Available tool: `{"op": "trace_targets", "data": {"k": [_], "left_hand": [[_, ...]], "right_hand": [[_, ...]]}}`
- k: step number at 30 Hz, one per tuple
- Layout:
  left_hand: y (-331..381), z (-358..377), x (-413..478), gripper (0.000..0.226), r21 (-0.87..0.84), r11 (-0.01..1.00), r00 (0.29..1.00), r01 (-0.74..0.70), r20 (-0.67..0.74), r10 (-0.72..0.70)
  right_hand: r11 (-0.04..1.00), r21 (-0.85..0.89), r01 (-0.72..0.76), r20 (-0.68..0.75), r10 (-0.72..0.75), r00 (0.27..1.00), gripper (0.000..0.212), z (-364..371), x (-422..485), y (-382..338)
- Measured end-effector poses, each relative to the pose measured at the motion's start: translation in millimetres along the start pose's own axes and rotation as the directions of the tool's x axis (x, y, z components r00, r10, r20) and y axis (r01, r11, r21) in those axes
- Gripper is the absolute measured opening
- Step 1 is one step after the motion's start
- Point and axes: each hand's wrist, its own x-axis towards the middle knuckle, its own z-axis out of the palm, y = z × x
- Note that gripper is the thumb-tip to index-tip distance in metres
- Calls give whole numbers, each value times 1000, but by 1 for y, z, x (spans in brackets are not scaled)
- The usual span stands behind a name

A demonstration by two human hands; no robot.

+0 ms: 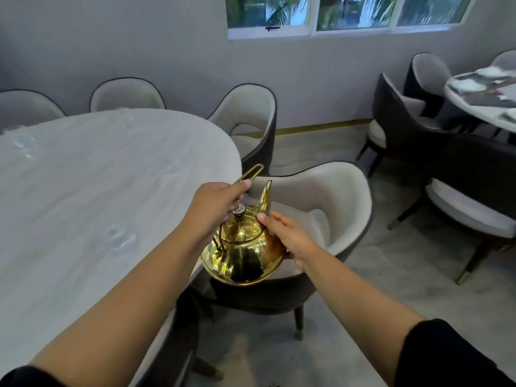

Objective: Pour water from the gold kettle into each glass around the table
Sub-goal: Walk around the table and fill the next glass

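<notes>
The gold kettle (pixel 242 248) hangs off the bench (pixel 83 191) edge above a chair (pixel 321 208), spout pointing away. We find the left hand (pixel 215 205) closed on its handle, the right hand (pixel 290 236) open against its side; the nearest glass (pixel 118 237) lies leftward.

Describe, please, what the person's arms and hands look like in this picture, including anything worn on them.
Both forearms are bare from wrist to near the elbow. Each arm has a black sleeve pushed up at the bottom of the frame: the left sleeve and the right sleeve. The left hand and right hand are bare, with no gloves, watch, rings or bracelets visible.
</notes>
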Motion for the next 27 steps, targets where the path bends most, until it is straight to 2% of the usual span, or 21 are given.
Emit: {"op": "trace_targets", "data": {"k": [3,4,6,11,16,21,27], "left_hand": [[9,45,12,39,-14,1000,1000,-19,-6,19],[12,58,16,39,-17,1000,1000,-24,-6,24],[16,83,26,38,-22,999,999,-33,-1,33],[26,132,58,38,0,999,999,-47,15,47],[37,172,99,36,33,998,999,-48,10,47],[44,208,146,37,4,999,999,-47,-12,47],[67,241,204,37,-32,999,997,-15,-82,13]], "right_hand": [[1000,-18,-3,-13,3,1000,27,-50,0,-8],[1000,-12,1,-10,-1,1000,22,-65,2,-10],[1000,-1,-10,-18,10,1000,29,-92,8,-14],[999,-1,-32,-41,32,999,75,-139,32,-21],[999,-1,-32,-14,32,999,73,-182,71,-32],[1000,3,-25,36,25,999,61,-227,115,-48],[997,-52,-54,79,58,995,75,-272,178,-85]]}}
